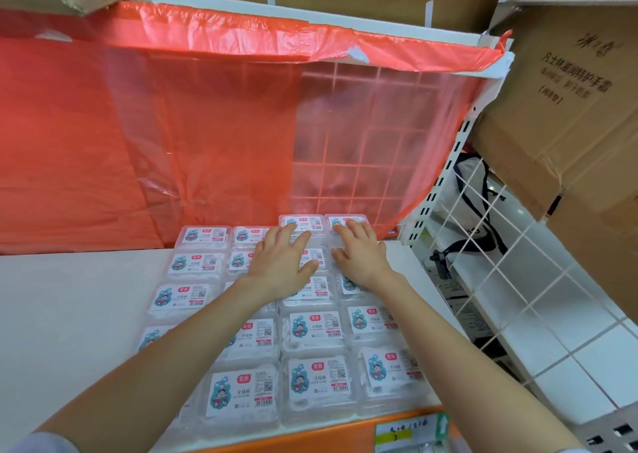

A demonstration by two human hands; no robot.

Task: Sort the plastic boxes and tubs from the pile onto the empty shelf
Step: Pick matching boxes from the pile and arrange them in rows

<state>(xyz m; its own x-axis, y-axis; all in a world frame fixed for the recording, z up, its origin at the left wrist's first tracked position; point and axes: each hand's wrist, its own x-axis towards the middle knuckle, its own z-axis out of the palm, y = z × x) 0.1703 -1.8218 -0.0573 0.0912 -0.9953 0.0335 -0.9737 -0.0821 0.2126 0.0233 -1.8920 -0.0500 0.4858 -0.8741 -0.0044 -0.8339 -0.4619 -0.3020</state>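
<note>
At the back of the white shelf (69, 307), the left hand (281, 262) and right hand (360, 254) press flat, fingers spread, on the rearmost boxes (301, 223), seemingly squaring rows; next, fetch more.

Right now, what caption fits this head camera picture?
Both hands, left and right, press flat on clear plastic boxes lined up on a white shelf.

Red plastic sheet (207, 135) draped over a wire grid (362, 149) behind, brown cardboard boxes (559, 107) stacked at right, black-strapped bag (473, 190) behind white mesh (511, 262), handwritten label (407, 432) on the orange front edge.
</note>
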